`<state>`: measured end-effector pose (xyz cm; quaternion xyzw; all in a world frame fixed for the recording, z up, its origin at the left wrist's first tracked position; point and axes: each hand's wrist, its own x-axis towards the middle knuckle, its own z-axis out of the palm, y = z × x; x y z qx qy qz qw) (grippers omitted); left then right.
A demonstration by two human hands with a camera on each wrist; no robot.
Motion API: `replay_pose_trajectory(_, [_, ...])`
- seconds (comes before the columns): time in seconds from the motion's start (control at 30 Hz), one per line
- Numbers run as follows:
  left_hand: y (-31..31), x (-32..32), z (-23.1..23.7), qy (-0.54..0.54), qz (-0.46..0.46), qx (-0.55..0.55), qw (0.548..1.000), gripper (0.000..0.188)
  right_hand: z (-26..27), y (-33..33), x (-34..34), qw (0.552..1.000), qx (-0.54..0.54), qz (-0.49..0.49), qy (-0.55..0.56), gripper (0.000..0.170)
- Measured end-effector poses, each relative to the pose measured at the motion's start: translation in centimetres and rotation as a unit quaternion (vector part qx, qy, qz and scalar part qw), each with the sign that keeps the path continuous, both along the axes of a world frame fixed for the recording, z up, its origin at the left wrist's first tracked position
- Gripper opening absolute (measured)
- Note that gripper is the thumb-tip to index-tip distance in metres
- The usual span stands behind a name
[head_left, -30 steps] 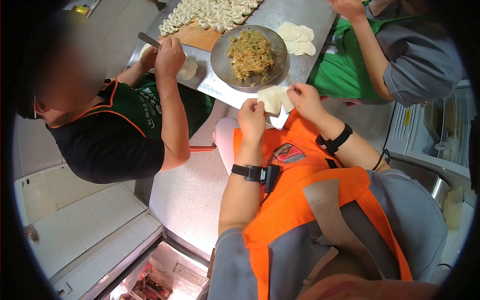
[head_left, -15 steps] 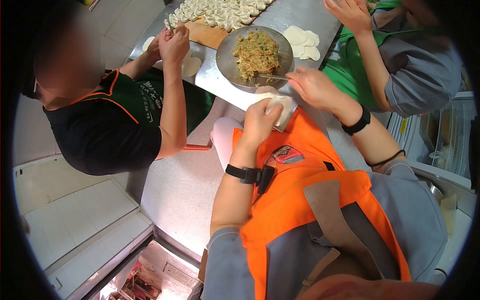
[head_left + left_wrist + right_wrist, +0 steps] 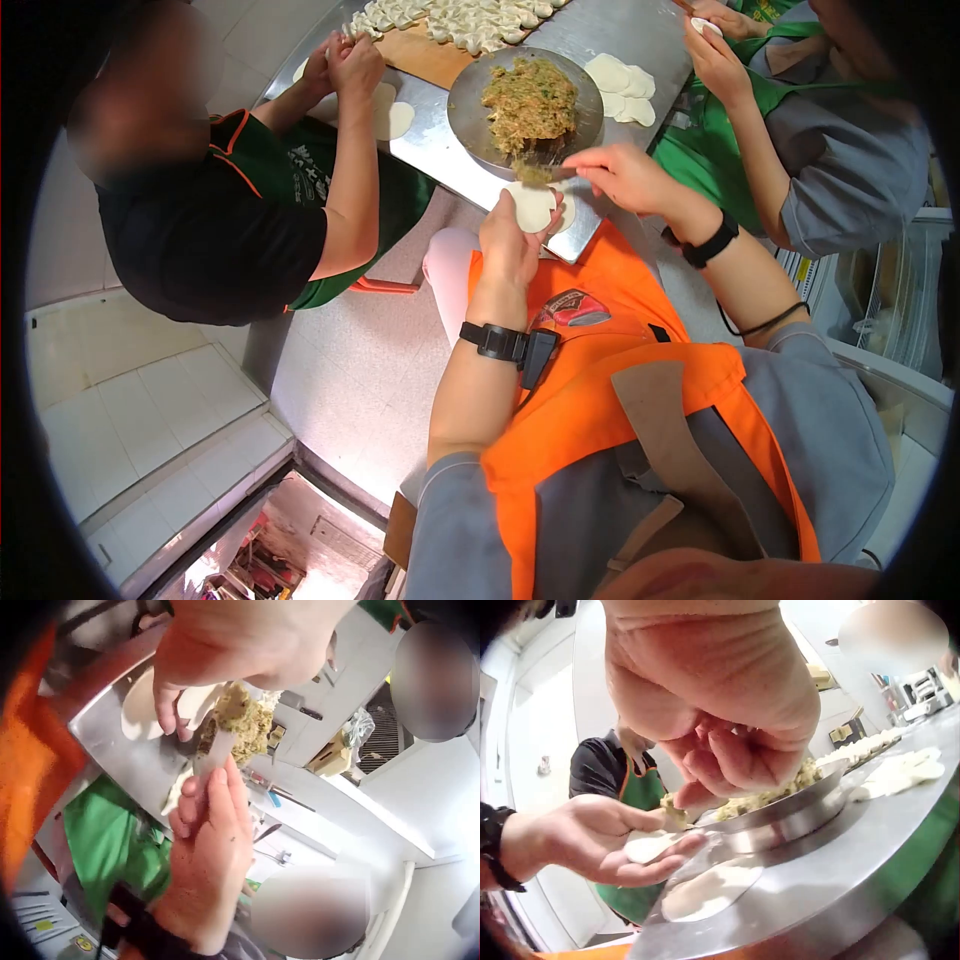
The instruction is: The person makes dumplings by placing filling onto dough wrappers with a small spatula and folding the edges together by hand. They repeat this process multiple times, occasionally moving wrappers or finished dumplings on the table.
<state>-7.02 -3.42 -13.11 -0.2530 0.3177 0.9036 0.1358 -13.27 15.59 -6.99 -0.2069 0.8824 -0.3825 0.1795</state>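
My left hand (image 3: 508, 240) holds a round white dough wrapper (image 3: 530, 206) at the table's near edge. The right wrist view shows this hand (image 3: 604, 836) palm up, the wrapper (image 3: 646, 846) lying across its fingers with the thumb along its edge. My right hand (image 3: 625, 180) grips a thin flat tool; a lump of greenish filling (image 3: 532, 173) at its tip hangs just above the wrapper. In the left wrist view the tool's pale blade (image 3: 217, 750) runs up from the right hand's fingers (image 3: 223, 796) to the filling. Another wrapper (image 3: 712, 891) lies on the metal table beside the left hand.
A wide metal bowl (image 3: 468, 118) of filling stands just beyond my hands. Loose wrappers (image 3: 622, 88) lie to its right, and rows of shaped dumplings (image 3: 470, 22) fill a board behind. People work at left (image 3: 200, 240) and at right (image 3: 850, 160).
Both hands held wrappers at first. My right hand then took the tool to the bowl and has brought filling back over the wrapper, which my left hand now holds up facing the head camera.
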Motion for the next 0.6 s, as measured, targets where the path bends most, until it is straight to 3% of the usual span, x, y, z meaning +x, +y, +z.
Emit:
replay_pose_trajectory(0.07, [-0.2,0.1,1.1,0.023,0.016,0.037,0.999,0.046,-1.0,-0.5,1.7,0.991,-0.09,-0.023,-0.093,0.026])
replay_pose_trajectory(0.1, [-0.3,0.0,1.4,0.044,0.023,0.065,0.997,0.048,-1.9,-0.8,3.1,0.99,-0.136,-0.026,-0.029,0.027])
replay_pose_trajectory(0.13, [-0.4,0.0,1.6,0.065,0.028,0.094,0.993,0.049,-2.6,-1.5,3.9,0.976,-0.131,0.014,0.173,0.026])
replay_pose_trajectory(0.2, [-0.6,-0.2,2.1,0.063,0.069,0.114,0.989,0.05,-1.5,-1.8,6.1,0.967,0.058,0.005,0.247,0.026])
replay_pose_trajectory(0.3, [-1.1,-0.2,2.6,0.058,0.133,0.103,0.984,0.052,-1.1,-1.5,6.9,0.965,0.044,-0.01,0.26,0.023])
replay_pose_trajectory(0.37, [-1.0,0.1,2.9,0.066,0.106,0.101,0.987,0.053,-1.1,-1.6,7.0,0.986,-0.128,-0.078,0.07,0.022])
replay_pose_trajectory(0.4, [-0.9,0.4,3.1,0.067,0.094,0.101,0.988,0.053,-1.2,-1.6,7.2,0.971,-0.211,-0.11,-0.029,0.021])
replay_pose_trajectory(0.5, [-0.2,0.7,3.0,0.092,0.068,0.127,0.985,0.053,-2.1,-1.4,6.4,0.965,-0.212,-0.099,-0.115,0.021])
replay_pose_trajectory(0.6, [-0.7,0.6,2.7,0.082,0.081,0.106,0.988,0.052,-1.2,-0.4,5.5,0.977,-0.168,-0.063,-0.111,0.02])
